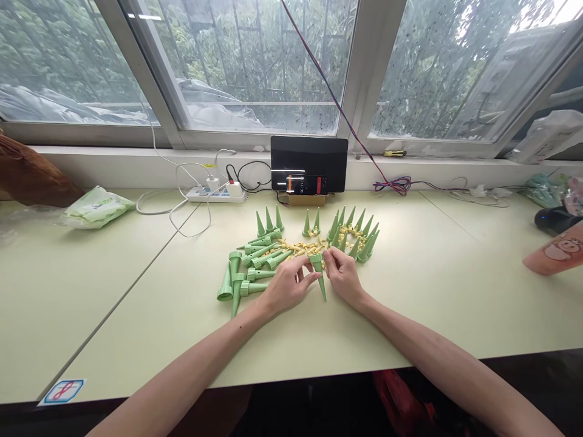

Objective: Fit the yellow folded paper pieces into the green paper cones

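Between the thumb and fingers of my left hand [289,284] is a green watering spike [317,262], its wide ribbed cap up and its tip slanting down. My right hand [342,274] is closed in a pinch right beside the cap; whatever its fingertips hold is too small to make out. Small yellow plastic pieces [298,247] lie scattered just beyond both hands. Several loose green spikes [257,275] lie in a pile left of my left hand. Past my right hand, more green spikes [367,243] stand tip up in a ring around yellow pieces.
Two upright spikes [317,221] stand at the centre back, three more at the back left. A phone [307,184] leans on a black tablet [314,152]. Beyond are a power strip [214,195] with cables, a wipes pack [98,207] at left and a pink cup [555,250] at right.
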Action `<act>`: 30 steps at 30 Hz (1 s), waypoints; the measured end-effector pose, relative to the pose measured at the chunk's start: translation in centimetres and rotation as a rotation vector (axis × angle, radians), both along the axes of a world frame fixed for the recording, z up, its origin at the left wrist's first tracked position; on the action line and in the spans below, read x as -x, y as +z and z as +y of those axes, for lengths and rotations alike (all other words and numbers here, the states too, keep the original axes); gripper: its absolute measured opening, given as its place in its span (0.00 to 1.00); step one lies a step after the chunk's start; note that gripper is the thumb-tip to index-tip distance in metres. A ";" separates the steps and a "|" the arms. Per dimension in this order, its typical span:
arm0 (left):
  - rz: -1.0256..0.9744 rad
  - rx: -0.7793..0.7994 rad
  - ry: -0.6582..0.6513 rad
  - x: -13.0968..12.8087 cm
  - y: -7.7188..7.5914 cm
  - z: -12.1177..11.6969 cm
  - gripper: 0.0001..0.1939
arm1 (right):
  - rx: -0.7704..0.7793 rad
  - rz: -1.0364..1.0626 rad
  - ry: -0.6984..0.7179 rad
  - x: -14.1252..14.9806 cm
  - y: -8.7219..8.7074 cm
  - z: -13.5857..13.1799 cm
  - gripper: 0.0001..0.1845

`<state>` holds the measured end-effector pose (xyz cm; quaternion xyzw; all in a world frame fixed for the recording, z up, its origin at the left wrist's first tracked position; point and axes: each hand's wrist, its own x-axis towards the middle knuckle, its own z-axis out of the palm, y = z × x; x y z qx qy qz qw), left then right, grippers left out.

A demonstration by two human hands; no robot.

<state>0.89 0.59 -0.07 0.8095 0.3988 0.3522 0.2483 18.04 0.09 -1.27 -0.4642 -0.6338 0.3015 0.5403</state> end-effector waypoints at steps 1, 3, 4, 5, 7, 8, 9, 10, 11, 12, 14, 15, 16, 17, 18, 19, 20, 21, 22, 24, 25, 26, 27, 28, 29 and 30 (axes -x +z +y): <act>0.002 -0.008 -0.002 0.0 0.0 0.0 0.11 | -0.001 0.000 -0.004 0.0 0.0 0.0 0.24; 0.001 -0.019 -0.005 0.0 -0.1 0.1 0.10 | -0.001 0.001 -0.008 0.0 0.0 0.0 0.24; 0.000 -0.023 -0.007 0.0 -0.2 0.1 0.09 | -0.001 0.002 -0.009 0.0 0.0 0.0 0.24; -0.002 -0.027 -0.009 0.0 -0.2 0.1 0.09 | -0.001 0.003 -0.009 0.0 -0.1 0.0 0.24; -0.007 -0.034 -0.011 0.0 -0.3 0.1 0.08 | 0.001 0.007 -0.006 0.0 -0.1 0.0 0.25; -0.009 -0.038 -0.013 0.0 -0.4 0.1 0.07 | 0.002 0.012 -0.003 0.0 -0.2 0.0 0.24; -0.011 -0.041 -0.014 0.0 -0.4 0.1 0.07 | 0.005 0.017 0.000 0.0 -0.2 0.0 0.24; -0.013 -0.044 -0.017 0.0 -0.4 0.1 0.07 | 0.007 0.022 0.004 0.0 -0.2 0.0 0.24; -0.015 -0.046 -0.021 0.0 -0.4 0.1 0.06 | 0.008 0.027 0.007 0.0 -0.2 0.0 0.24; -0.018 -0.047 -0.025 0.0 -0.4 0.1 0.06 | 0.009 0.030 0.008 0.0 -0.2 0.0 0.24; -0.021 -0.049 -0.035 0.0 -0.4 0.1 0.06 | 0.011 0.033 0.010 0.0 -0.3 0.0 0.24; -0.022 -0.050 -0.040 0.0 -0.4 0.1 0.06 | 0.011 0.033 0.010 0.0 -0.3 0.0 0.24; -0.023 -0.051 -0.044 0.0 -0.3 0.0 0.06 | 0.012 0.034 0.010 0.0 -0.2 0.0 0.24; -0.023 -0.053 -0.047 0.0 -0.3 0.0 0.06 | 0.012 0.034 0.010 0.0 -0.2 0.1 0.24; -0.022 -0.055 -0.050 0.0 -0.2 0.0 0.06 | 0.012 0.034 0.010 0.0 -0.2 0.1 0.24; -0.021 -0.057 -0.053 0.0 -0.2 0.0 0.06 | 0.012 0.034 0.009 0.0 -0.3 0.1 0.24; -0.020 -0.058 -0.056 0.1 -0.2 -0.1 0.06 | 0.012 0.034 0.009 0.0 -0.3 0.1 0.24; -0.019 -0.060 -0.059 0.1 -0.2 -0.1 0.06 | 0.014 0.034 0.009 0.0 -0.3 0.1 0.25; -0.017 -0.062 -0.062 0.1 -0.1 -0.2 0.06 | 0.015 0.033 0.009 0.0 -0.3 0.1 0.25; -0.011 -0.070 -0.067 0.1 -0.1 -0.2 0.06 | 0.016 0.036 0.012 0.0 -0.3 0.1 0.24; -0.007 -0.074 -0.069 0.1 -0.1 -0.2 0.07 | 0.016 0.038 0.013 0.0 -0.3 0.1 0.24; -0.001 -0.078 -0.071 0.1 0.0 -0.2 0.07 | 0.016 0.040 0.013 0.0 -0.3 0.1 0.24; 0.004 -0.082 -0.072 0.1 0.0 -0.2 0.07 | 0.015 0.041 0.013 -0.1 -0.3 0.1 0.24; 0.009 -0.086 -0.073 0.1 0.0 -0.2 0.08 | 0.014 0.041 0.012 -0.1 -0.3 0.1 0.24; 0.012 -0.091 -0.074 0.1 0.1 -0.2 0.08 | 0.015 0.039 0.011 -0.1 -0.3 0.1 0.24; 0.015 -0.096 -0.075 0.1 0.1 -0.2 0.08 | 0.016 0.037 0.011 -0.1 -0.3 0.0 0.24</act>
